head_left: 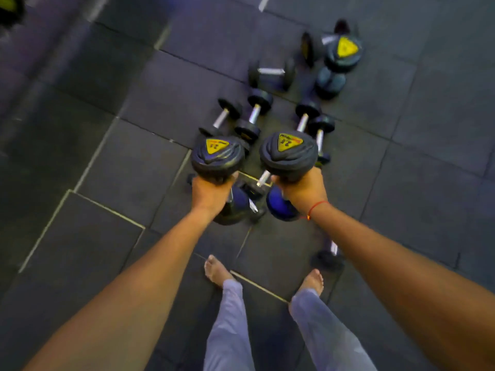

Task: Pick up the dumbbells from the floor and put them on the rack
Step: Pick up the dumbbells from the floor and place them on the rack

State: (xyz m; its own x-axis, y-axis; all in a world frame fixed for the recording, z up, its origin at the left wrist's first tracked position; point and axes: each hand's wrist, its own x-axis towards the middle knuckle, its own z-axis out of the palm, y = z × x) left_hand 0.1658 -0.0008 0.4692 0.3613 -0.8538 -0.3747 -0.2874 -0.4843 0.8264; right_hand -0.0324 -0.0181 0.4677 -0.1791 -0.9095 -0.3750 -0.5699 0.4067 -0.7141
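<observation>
My left hand (211,192) grips the handle of a black dumbbell (217,156) with a yellow triangle label, held upright above the floor. My right hand (304,190) grips a matching dumbbell (288,152) the same way, its lower head showing bluish beneath my wrist. Both are lifted side by side in front of me. Several smaller chrome-handled dumbbells (253,115) lie on the floor just beyond them. A larger dumbbell with a yellow label (344,50) stands farther back on the right. No rack is in view.
The floor is dark rubber tiles (120,162) with pale seams. My bare feet (215,271) stand just behind the pile. One small dumbbell (330,254) lies near my right foot. Something black and yellow (9,8) sits at the top left corner.
</observation>
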